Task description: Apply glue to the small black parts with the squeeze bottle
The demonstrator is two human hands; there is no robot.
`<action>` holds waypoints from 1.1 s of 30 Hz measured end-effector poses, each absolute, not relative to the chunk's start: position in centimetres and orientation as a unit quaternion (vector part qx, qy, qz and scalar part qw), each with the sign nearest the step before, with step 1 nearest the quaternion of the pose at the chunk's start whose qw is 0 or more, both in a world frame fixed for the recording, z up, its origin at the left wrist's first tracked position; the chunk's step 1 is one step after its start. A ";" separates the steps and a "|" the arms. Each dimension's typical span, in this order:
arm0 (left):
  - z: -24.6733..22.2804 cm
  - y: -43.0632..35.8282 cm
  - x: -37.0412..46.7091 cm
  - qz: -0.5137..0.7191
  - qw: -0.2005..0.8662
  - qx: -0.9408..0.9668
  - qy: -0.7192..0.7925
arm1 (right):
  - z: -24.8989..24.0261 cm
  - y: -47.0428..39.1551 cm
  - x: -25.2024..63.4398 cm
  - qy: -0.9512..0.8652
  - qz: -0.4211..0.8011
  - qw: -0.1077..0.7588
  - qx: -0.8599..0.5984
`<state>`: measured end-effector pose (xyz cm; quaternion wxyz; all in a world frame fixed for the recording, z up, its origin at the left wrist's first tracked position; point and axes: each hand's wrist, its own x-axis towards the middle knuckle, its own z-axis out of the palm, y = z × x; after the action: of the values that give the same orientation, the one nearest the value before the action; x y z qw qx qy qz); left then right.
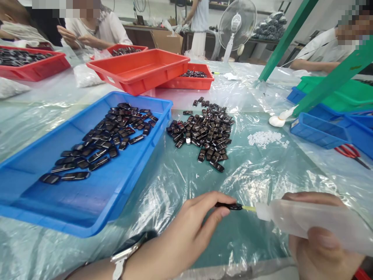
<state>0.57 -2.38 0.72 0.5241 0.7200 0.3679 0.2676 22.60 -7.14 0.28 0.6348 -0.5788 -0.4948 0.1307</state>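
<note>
Between thumb and fingers, my left hand (201,221) pinches a small dark glossy piece (233,206). My right hand (323,237) is wrapped round a translucent white bottle (309,219), whose thin yellowish nozzle points left and meets the end of the dark piece. Beyond my hands lies a pile of similar dark pieces (204,128) on the plastic-covered table. The blue tray (87,206) at the left holds many more of them. Small white bits (266,139) are spread on the table right of the pile.
Red trays (140,70) stand behind the blue tray. A green post (287,41), a small blue bin (320,130), red-handled scissors (349,151) and a white bundle (278,119) are at the right. People sit across the table; a fan (234,25) stands behind.
</note>
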 end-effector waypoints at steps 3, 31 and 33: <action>1.0 -2.3 0.6 0.293 0.524 0.709 0.371 | 0.0 -7.5 21.9 -0.452 0.146 0.665 -0.576; 1.6 -2.6 0.8 0.374 0.458 0.759 0.271 | -0.1 -7.2 23.1 -0.401 0.285 0.675 -0.550; 1.7 -2.6 0.8 0.368 0.460 0.760 0.275 | 0.0 -7.3 23.0 -0.399 0.287 0.672 -0.553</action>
<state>0.80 -2.63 1.70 0.4595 0.7599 0.2755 0.3681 22.99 -7.31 -0.04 0.6724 -0.5530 -0.3993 0.2874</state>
